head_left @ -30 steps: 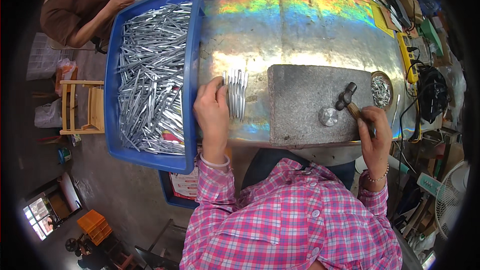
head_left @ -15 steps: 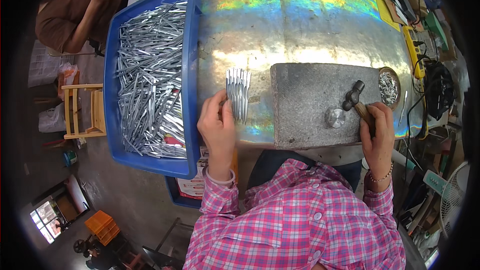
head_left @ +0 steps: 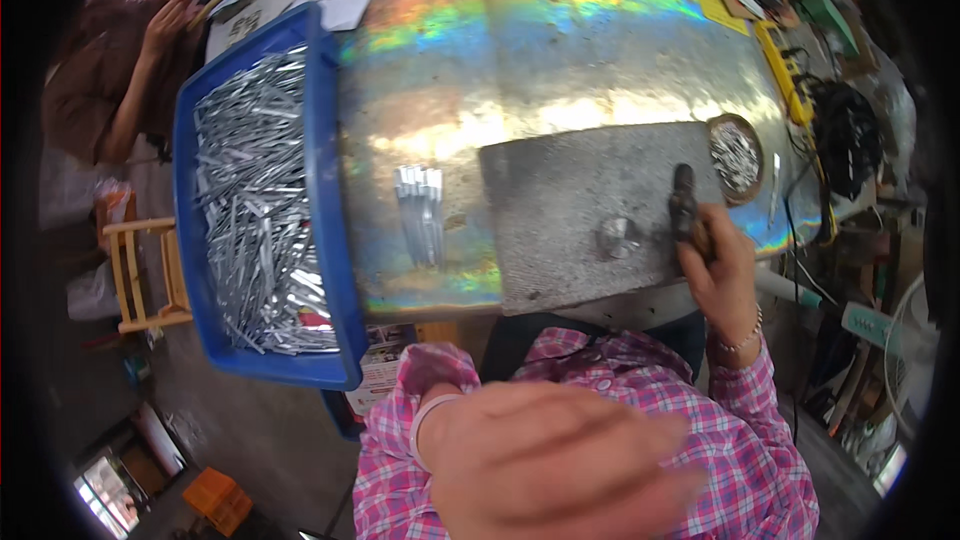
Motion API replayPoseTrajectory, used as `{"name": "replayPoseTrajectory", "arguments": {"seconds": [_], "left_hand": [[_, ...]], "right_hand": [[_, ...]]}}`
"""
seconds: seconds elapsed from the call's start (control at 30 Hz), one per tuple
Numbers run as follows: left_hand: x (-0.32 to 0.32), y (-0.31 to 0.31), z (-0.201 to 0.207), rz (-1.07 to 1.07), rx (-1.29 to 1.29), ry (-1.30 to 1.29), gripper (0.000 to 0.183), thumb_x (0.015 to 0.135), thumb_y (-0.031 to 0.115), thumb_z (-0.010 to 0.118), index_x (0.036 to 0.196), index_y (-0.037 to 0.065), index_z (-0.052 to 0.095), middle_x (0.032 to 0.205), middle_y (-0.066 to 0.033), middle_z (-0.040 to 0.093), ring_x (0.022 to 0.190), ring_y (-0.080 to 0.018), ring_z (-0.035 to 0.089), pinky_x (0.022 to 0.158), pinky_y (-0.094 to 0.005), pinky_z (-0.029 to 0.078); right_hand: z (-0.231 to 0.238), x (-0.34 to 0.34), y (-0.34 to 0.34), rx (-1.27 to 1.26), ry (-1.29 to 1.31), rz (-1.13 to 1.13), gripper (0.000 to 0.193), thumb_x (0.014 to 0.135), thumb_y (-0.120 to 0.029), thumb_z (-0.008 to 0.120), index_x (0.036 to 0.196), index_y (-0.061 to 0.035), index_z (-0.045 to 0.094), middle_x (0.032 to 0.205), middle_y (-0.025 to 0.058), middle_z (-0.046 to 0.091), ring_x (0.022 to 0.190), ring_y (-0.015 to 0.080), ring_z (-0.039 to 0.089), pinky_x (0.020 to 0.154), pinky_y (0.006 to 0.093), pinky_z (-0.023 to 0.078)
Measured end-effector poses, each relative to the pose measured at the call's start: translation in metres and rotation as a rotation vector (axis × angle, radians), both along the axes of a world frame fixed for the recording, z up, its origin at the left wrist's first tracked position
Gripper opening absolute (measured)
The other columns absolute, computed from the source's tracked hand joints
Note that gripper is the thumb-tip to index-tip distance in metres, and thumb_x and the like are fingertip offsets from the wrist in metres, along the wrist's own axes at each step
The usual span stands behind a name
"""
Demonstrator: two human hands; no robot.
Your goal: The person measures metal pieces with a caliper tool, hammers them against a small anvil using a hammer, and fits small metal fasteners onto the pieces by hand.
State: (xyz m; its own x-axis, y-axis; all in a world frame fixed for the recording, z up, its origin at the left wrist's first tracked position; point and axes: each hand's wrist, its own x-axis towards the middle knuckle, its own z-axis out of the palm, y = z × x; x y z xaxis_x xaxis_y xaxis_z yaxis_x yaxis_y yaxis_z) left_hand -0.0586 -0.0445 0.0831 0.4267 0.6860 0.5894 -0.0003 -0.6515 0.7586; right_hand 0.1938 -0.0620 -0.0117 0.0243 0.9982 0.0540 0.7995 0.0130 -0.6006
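My left hand [head_left: 560, 460] is raised close to the camera over my shirt, its fingers smeared by motion. I cannot make out anything in it. A hammer [head_left: 683, 202] is gripped by its handle in my right hand [head_left: 728, 275], its head over the right side of a grey stone slab [head_left: 560, 185]. On the slab, left of the hammer, is a small round metal piece [head_left: 618, 237]. Several slim silvery metal strips [head_left: 420, 215] lie side by side on the shiny tabletop, left of the slab.
A deep blue tub [head_left: 322, 150] full of similar strips stands at the left. A round bowl [head_left: 758, 158] of small metal bits sits by the slab's far right corner. Beyond are a yellow power strip [head_left: 783, 70] and cables. A person [head_left: 115, 90] in brown works at the far left.
My left hand has left the row of strips and risen toward the camera. My right hand still holds the hammer, now more upright. The whole view has shifted.
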Motion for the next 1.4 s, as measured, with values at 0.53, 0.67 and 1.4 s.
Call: {"name": "replayPoseTrajectory", "arguments": {"seconds": [0.53, 0.67, 1.4], "left_hand": [[0.162, -0.010, 0.027, -0.934, -0.152, -0.396, 0.014, 0.080, 0.010, 0.059, 0.081, -0.001, 0.066, 0.069, -0.0088, 0.060, 0.045, -0.0099, 0.051, 0.035, -0.0203, 0.036], [0.178, -0.037, 0.027, -1.039, -0.247, -0.466, 0.012, 0.079, 0.009, 0.059, 0.077, -0.002, 0.064, 0.067, -0.0095, 0.060, 0.044, -0.0095, 0.051, 0.034, -0.0204, 0.038], [0.200, -0.021, 0.036, -1.096, -0.121, -0.447, 0.013, 0.075, 0.011, 0.060, 0.071, -0.001, 0.061, 0.061, -0.0078, 0.056, 0.044, -0.0103, 0.050, 0.034, -0.0197, 0.036]], "right_hand": [[-0.027, 0.008, -0.013, 0.104, 0.015, -0.085, 0.029, 0.073, -0.013, 0.067, 0.093, -0.0045, 0.049, 0.081, 0.0128, 0.055, 0.070, 0.0340, 0.060, 0.056, 0.0412, 0.049], [-0.029, 0.000, -0.011, 0.162, 0.040, -0.063, 0.031, 0.072, -0.017, 0.069, 0.092, -0.0051, 0.048, 0.080, 0.0111, 0.054, 0.066, 0.0304, 0.062, 0.053, 0.0399, 0.050], [-0.031, 0.009, -0.014, 0.177, 0.085, -0.032, 0.033, 0.072, -0.018, 0.070, 0.092, -0.0049, 0.047, 0.077, 0.0110, 0.056, 0.065, 0.0315, 0.063, 0.053, 0.0404, 0.050]]}}
